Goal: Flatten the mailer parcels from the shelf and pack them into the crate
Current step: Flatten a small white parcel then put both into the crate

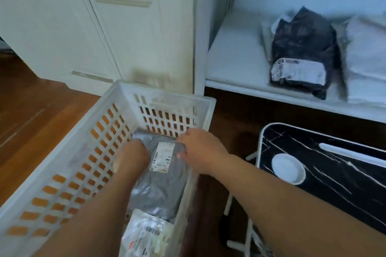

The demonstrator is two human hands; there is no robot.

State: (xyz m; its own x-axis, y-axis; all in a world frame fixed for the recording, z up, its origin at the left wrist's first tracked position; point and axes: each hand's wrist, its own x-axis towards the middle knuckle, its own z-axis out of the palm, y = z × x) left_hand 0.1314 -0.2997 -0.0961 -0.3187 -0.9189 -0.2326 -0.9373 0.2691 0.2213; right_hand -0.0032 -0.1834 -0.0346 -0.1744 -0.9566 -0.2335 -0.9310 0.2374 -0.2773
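Note:
A grey mailer parcel with a white label lies flat inside the white slatted crate on the floor. My left hand rests on the parcel's far left corner, fingers curled down. My right hand grips its far right edge beside the crate wall. A clear-white mailer lies in the crate nearer to me. On the white shelf at the right sit a black mailer parcel with a white label and a white parcel.
A small black marble-pattern table with white legs and a round white cup holder stands right of the crate, below the shelf. White cabinet doors rise behind the crate. Wooden floor extends to the left.

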